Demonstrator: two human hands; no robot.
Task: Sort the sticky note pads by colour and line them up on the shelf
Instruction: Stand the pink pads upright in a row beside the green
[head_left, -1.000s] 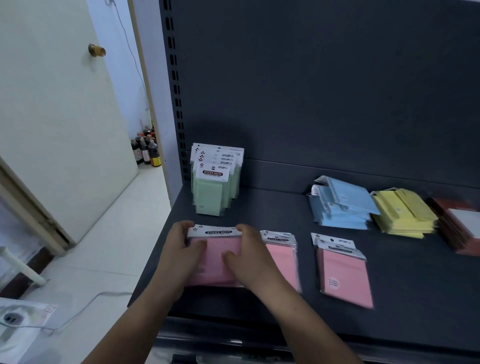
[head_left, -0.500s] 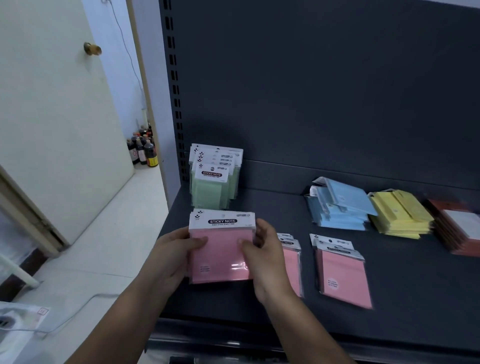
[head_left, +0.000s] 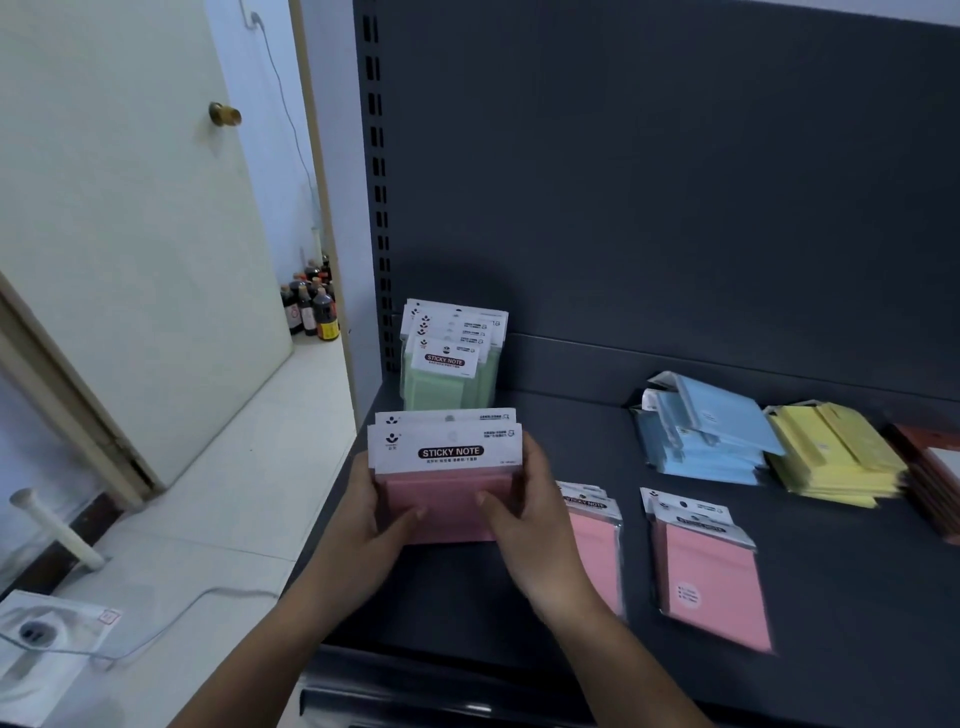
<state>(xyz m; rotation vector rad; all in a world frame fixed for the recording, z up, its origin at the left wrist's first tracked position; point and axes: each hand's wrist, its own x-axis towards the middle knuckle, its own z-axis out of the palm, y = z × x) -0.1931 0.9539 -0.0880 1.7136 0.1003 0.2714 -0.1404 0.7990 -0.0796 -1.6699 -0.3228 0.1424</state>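
This looks like a small shop or its stockroom. The fingers (head_left: 537, 470) hold pink pads (head_left: 449, 493) in retail wrap with a printed "STICKY NOTE" header card, at a dark metal display shelf (head_left: 857, 597). Just beyond the fingers stand green pads (head_left: 436, 389) in the same packaging; to the fingers' right lie blue pads (head_left: 711, 441) and yellow pads (head_left: 836, 457) in stacks. Up and left of the fingers runs the slotted upright (head_left: 378, 182) of shop racking, and further left a door (head_left: 130, 234) and bottles (head_left: 314, 312) on a pale floor (head_left: 234, 493).

"STICKY NOTE" reads on the held pink pad's header card (head_left: 445, 451) and, behind it, the front green pad's header card (head_left: 444, 360).
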